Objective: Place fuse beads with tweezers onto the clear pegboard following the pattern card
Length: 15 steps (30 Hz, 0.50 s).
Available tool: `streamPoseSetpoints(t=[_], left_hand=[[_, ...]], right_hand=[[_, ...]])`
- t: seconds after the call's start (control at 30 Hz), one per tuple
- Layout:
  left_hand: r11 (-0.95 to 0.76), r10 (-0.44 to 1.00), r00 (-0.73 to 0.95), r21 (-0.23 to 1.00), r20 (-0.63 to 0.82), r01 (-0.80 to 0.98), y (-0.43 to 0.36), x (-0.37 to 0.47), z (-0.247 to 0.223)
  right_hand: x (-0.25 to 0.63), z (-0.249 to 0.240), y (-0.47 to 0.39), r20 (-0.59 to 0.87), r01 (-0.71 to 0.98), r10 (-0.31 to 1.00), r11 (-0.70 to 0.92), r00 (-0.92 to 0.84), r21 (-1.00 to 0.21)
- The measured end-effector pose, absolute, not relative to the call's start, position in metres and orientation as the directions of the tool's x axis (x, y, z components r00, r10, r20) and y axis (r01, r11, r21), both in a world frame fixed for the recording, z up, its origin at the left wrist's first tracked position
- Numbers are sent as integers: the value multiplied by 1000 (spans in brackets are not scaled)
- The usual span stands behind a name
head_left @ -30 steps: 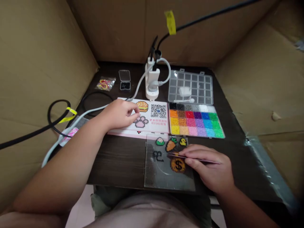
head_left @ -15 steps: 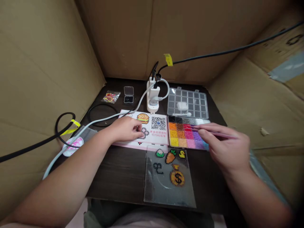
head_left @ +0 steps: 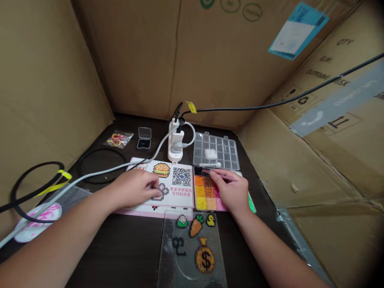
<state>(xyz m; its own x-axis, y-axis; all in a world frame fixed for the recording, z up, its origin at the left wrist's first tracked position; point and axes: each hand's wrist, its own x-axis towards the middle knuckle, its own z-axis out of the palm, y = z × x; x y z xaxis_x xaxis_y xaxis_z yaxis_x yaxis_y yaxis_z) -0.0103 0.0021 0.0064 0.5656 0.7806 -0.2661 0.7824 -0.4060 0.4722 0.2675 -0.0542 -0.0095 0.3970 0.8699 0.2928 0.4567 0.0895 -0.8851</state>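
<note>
The person's right hand (head_left: 232,190) is gripping pink tweezers (head_left: 222,174), thumb and fingers closing narrowly around the shank; whether the tweezers' own tips are spread or pressed together, I cannot tell from where I am standing. The tweezers are lying over the back of the bead tray (head_left: 195,192), their tips projecting past the thumb and forefinger, their rear end showing on the far side of the hand. The long axis is running mostly sideways, near level, with the tips pointing to the person's left, above the dark compartments of the rearmost row. Contact between tips and beads: too small to judge. The left hand (head_left: 136,188) is resting on the printed sheet (head_left: 186,203), beside the burger picture (head_left: 161,170) and partly covering the paw picture (head_left: 162,192); its fingers are curling loosely, a small gap showing between thumb and forefinger. Nearer the person, the clear pegboard (head_left: 180,274) is lying in front of the sheet and tray, bearing a carrot (head_left: 196,227), a duck (head_left: 211,220) and a money bag (head_left: 205,257) in beads, plus a black unfilled outline (head_left: 179,246). Behind the tray, a clear compartmented lid (head_left: 229,152) is lying flat, holding a white lump (head_left: 211,154).
</note>
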Motion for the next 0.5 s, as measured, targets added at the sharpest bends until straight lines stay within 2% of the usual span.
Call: streamPoseSetpoints(t=[0.5], left_hand=[[-411,782,549,418,-295,811,2,-9,3]], right_hand=[[264,-11,-49,225,446,869,6,441,-895]])
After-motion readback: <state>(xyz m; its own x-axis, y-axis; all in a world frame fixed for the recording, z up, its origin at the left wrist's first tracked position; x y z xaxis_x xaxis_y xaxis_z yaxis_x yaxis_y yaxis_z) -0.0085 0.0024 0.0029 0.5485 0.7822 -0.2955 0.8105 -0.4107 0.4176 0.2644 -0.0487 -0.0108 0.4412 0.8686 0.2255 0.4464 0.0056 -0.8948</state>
